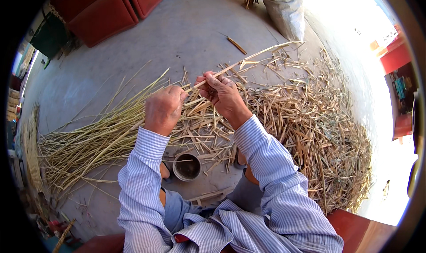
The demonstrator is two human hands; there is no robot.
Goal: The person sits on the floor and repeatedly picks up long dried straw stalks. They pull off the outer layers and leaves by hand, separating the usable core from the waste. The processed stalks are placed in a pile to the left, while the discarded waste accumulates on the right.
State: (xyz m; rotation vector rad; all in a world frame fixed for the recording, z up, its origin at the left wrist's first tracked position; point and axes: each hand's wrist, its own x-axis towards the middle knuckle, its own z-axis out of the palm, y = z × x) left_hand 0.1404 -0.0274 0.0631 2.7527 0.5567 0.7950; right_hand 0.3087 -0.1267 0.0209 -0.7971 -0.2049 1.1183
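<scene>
A long, pale dry stalk (251, 56) slants up to the right across both my hands, its thin far tip over the floor. My left hand (163, 108) is closed in a fist round its lower part. Close beside it, my right hand (220, 93) pinches the same stalk between thumb and fingers. Under and left of my left hand spreads a bundle of long greenish-yellow stalks (95, 139). Below my right hand and off to the right lies a big heap of short, dry husk pieces (306, 133).
A round dark metal pot (187, 167) stands between my feet. Red sofas (102, 19) are at the far left, beside a dark green container (49, 35). A whitish sack (284, 13) stands at the back right. One brown piece (236, 45) lies apart on the grey floor (186, 31).
</scene>
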